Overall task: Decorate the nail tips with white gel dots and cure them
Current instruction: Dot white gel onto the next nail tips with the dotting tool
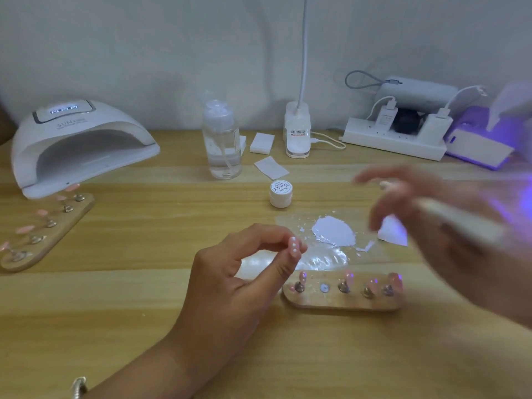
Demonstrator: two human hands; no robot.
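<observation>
Nail tip (294,247), pink with white dots, is being pinched between thumb and forefinger of the left hand (230,279), raised over the table (115,312) beside the wooden holder (342,302) carrying four more tips. The blurred right hand (449,234) is holding a white tool (460,218), other fingers loosely spread. White gel (334,231) is lying on clear film. The small jar (280,194) is sitting lidded, and the pump bottle (221,145) is holding clear liquid.

Silvery bracelet (79,387) on the bare left wrist.
</observation>
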